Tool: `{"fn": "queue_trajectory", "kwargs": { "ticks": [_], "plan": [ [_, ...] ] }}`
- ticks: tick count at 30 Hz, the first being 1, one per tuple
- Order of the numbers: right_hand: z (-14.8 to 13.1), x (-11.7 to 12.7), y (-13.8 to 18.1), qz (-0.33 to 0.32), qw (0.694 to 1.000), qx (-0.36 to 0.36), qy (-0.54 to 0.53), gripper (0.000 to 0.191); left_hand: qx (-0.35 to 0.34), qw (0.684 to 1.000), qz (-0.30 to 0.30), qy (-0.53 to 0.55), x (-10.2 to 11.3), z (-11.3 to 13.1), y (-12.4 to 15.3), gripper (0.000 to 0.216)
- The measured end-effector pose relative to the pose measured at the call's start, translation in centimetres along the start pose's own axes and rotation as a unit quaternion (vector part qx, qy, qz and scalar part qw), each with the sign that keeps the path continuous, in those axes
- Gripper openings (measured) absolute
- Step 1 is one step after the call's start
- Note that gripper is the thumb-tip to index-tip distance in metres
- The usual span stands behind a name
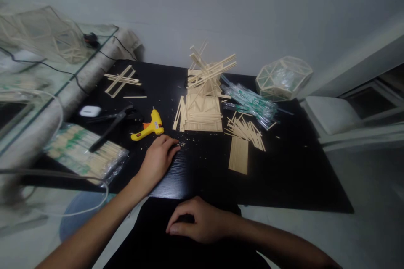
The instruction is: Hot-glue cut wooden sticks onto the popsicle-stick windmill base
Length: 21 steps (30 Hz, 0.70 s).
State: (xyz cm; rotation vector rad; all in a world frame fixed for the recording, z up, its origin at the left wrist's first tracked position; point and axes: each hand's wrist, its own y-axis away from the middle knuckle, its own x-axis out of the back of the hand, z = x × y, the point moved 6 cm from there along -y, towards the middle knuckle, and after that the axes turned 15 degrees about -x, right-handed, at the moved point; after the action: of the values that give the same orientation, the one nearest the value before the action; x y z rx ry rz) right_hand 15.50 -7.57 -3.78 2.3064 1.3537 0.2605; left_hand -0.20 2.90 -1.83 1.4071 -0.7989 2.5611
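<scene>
My left hand (158,157) rests on the black tabletop, palm down, with its fingers loosely bent and apart over small pale crumbs. Just beyond it lies a yellow hot glue gun (151,127) on its side. My right hand (198,220) hangs over my lap in front of the table's near edge. Its fingers curl loosely, with a gap between thumb and forefinger and nothing seen in it. Ahead of both hands lies a flat wooden-stick panel (203,113) bearing loose sticks. A crossed bundle of sticks (214,70) stands behind on top.
Short sticks (248,130) and a small stick panel (238,155) lie to the right, near plastic wrappers (252,101). A polyhedral stick frame (284,77) stands at the back right. On the left are pliers (113,124), a white case (90,111) and bagged sticks (85,151).
</scene>
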Motion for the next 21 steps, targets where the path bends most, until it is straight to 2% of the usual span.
{"fn": "queue_trajectory", "kwargs": {
  "ticks": [7, 13, 18, 21],
  "plan": [
    [-1.1, 1.1, 0.3, 0.006, 1.000, 0.016, 0.017, 0.019, -0.017, 0.999, -0.028, 0.020, -0.2, 0.5, -0.8, 0.017],
    [-2.9, 3.1, 0.9, 0.028, 0.999, 0.025, -0.006, 0.018, -0.028, 0.998, -0.051, -0.017, -0.7, 0.7, -0.8, 0.019],
    [-3.0, 4.4, 1.0, 0.060, 0.995, -0.006, -0.081, 0.017, -0.028, 0.997, -0.071, -0.009, -1.2, 0.0, -0.7, 0.018],
    [-2.6, 5.0, 0.3, 0.083, 0.983, -0.015, -0.161, 0.020, -0.009, 0.998, -0.053, 0.033, -0.1, -0.3, -1.1, 0.019]
  ]
}}
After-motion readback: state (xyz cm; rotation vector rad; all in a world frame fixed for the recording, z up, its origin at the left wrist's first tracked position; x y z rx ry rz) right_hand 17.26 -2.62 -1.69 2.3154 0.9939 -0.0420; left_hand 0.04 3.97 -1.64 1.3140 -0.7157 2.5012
